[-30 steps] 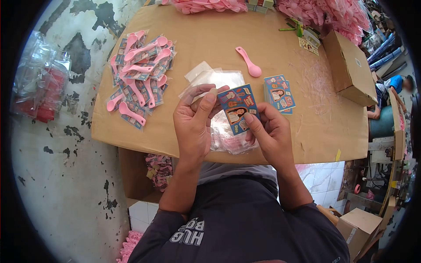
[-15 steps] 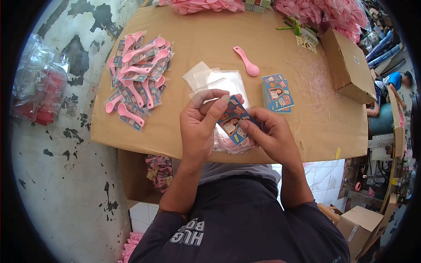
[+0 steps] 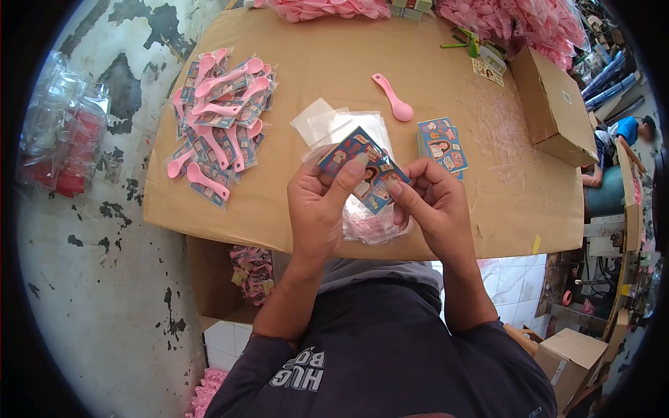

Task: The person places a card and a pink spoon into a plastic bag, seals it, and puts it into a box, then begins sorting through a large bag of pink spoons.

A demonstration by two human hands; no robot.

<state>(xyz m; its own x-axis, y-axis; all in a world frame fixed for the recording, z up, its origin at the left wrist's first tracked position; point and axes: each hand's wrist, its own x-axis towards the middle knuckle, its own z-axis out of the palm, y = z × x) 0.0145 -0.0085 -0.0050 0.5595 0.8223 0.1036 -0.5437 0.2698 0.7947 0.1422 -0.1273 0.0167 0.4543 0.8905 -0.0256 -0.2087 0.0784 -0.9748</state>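
A blue printed card is held up between both hands over the table. My left hand pinches its left side, thumb on the printed face. On the right, my right hand grips the card's lower right corner between thumb and fingers. Clear plastic bags lie on the table beneath and behind the card. A stack of matching cards sits to the right of them. Beyond the bags lies a single pink spoon.
At the left, a heap of bagged pink spoons with cards covers the brown table. A cardboard box stands at the right edge, with large bags of pink spoons behind. Another person sits at far right.
The card has turned from a narrow, slanted angle to face up more fully, tilting leftward. Both hands have shifted slightly, still gripping it.
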